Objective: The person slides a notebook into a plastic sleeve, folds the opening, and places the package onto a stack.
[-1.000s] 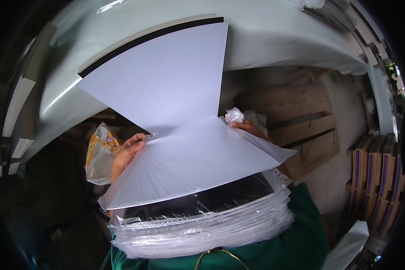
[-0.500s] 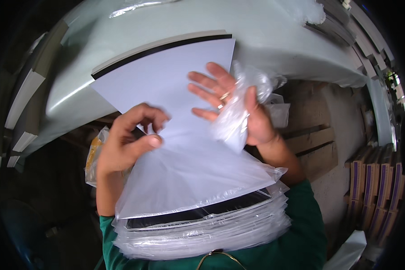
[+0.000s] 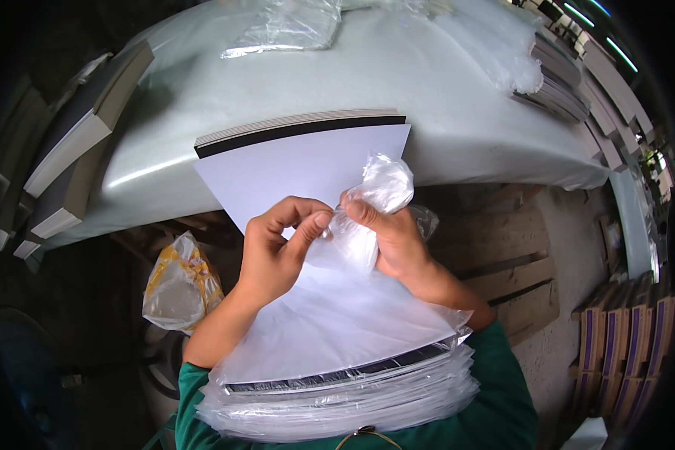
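Note:
A large white sheet point(image 3: 292, 161) leans from my lap onto the table edge, with a dark-edged board or sheets under its far end. Clear plastic film point(image 3: 337, 300) covers its near part. Over the sheet's middle, my left hand point(image 3: 281, 244) pinches the gathered plastic between thumb and forefinger. Close beside it, my right hand point(image 3: 394, 232) is closed around a crumpled clear plastic bag point(image 3: 386, 184), which bunches above and below the fingers. On my lap lies a stack of plastic-wrapped flat pieces point(image 3: 337, 409), dark at the top edge.
A pale covered table point(image 3: 277, 90) spans the far side, bearing clear plastic sheets point(image 3: 296, 26). Thick stacks of boards point(image 3: 75, 154) stand at left, more point(image 3: 562, 82) at right. A plastic bag with yellow tape point(image 3: 180, 285) and a wooden pallet point(image 3: 510, 255) are below; boxes point(image 3: 626, 330) at lower right.
My right hand, spread open with plastic draped over it before, has closed around the crumpled plastic. My left hand has moved right to meet it. The view has shifted, showing more of the table.

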Available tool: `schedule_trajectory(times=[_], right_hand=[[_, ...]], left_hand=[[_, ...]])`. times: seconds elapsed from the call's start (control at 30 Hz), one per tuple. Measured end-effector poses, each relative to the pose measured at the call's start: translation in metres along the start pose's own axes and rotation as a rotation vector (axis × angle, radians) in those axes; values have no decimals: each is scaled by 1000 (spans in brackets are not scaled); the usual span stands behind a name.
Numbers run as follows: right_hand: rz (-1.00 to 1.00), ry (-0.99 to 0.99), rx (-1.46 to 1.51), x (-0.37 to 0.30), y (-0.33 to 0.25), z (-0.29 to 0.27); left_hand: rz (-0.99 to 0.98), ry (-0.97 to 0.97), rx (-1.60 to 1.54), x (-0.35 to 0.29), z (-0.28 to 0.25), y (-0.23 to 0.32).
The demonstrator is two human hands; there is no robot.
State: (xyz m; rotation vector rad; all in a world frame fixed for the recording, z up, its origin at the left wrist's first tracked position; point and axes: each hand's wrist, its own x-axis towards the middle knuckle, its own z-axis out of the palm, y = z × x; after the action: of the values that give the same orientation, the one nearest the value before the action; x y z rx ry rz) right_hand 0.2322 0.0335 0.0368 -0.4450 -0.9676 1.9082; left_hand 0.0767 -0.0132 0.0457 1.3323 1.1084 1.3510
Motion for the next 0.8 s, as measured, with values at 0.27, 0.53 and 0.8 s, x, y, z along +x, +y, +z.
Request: schedule_trajectory(times=[0.27,0.53,0.8], right_hand=[[-100,26,-120,-1,8,-5],[38,-139,-95,-9,3,-11],[50,-142,-41,-23,-46,-33]], left_hand=[[190,13,152,-2,-1,-4],[199,192,99,4,-2,-3],[-111,-829,536,-23,-31,-15]])
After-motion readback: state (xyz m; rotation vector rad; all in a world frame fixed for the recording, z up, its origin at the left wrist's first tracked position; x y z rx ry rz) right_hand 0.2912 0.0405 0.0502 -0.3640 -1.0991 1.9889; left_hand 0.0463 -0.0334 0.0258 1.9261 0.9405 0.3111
